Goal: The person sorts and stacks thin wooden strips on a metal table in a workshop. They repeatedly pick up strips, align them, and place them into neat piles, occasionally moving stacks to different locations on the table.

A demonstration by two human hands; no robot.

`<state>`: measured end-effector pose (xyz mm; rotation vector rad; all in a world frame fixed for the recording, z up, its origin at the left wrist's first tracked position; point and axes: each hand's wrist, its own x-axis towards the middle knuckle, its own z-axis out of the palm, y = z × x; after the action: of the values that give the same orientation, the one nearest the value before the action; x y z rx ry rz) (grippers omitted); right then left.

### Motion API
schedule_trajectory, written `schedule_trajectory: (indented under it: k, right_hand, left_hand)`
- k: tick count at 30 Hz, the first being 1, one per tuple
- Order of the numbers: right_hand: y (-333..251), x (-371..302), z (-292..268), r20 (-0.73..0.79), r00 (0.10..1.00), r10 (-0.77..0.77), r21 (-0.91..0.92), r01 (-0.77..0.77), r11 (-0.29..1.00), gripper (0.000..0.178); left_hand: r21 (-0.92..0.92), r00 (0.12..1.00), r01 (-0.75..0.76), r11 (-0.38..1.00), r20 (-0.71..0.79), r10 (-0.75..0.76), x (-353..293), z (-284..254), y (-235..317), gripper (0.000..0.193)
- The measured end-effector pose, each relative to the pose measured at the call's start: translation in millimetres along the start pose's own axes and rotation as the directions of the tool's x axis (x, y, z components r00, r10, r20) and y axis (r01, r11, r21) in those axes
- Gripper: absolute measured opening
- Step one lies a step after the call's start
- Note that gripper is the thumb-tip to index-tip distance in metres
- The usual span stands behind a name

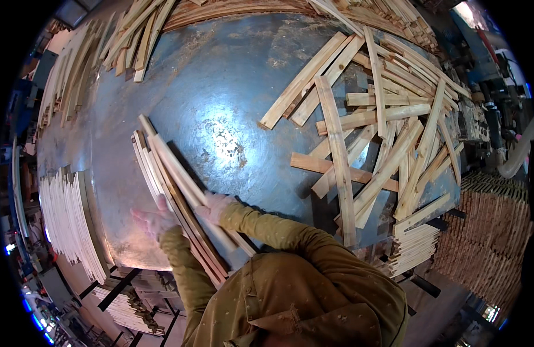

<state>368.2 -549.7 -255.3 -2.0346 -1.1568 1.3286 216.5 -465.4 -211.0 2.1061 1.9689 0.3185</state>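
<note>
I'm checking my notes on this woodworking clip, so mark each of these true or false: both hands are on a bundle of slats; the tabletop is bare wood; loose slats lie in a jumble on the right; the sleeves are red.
1. Both hands are on a bundle of slats: true. The left hand and the right hand flank the slat bundle.
2. The tabletop is bare wood: false. The table has a blue-grey, worn metal-looking surface.
3. Loose slats lie in a jumble on the right: true. The loose slat pile is criss-crossed.
4. The sleeves are red: false. The sleeves are olive-yellow.
</note>
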Motion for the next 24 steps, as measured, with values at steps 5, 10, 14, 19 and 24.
schedule_trajectory:
  k: [5, 10, 14, 19, 24]
  right_hand:
    - [-57.3, -7.0, -24.3, 0.197, 0.975, -0.106, -0.129, 0.132, 0.983, 0.060]
    - [-80.5, 49.3, -55.8, -0.022, 0.995, 0.098, -0.146, -0.101, 0.984, 0.052]
    - [-90.8, 36.5, -133.0, 0.069, 0.992, -0.102, -0.212, 0.115, 0.970, 0.046]
    - [78.9, 53.7, -263.0, -0.782, 0.464, 0.416, 0.126, -0.537, 0.834, 0.077]
    - [63.9, 16.6, -290.6, -0.457, 0.557, 0.693, 0.177, -0.707, 0.685, 0.097]
  left_hand:
    - [-0.295, 0.963, 0.194, 0.936, 0.237, -0.125, 34.3, 24.5, -39.6, 0.103]
    - [-0.243, 0.977, 0.127, 0.962, 0.195, -0.080, -4.8, 19.8, -5.0, 0.113]
    - [0.064, 0.973, 0.047, 0.997, 0.221, -0.060, -18.8, 14.9, -0.3, 0.123]
    - [0.087, 0.953, 0.104, 0.991, 0.278, -0.124, -16.8, 6.7, 13.2, 0.116]
    - [0.107, 0.954, 0.080, 0.991, 0.280, -0.107, -9.9, 13.4, -1.4, 0.115]
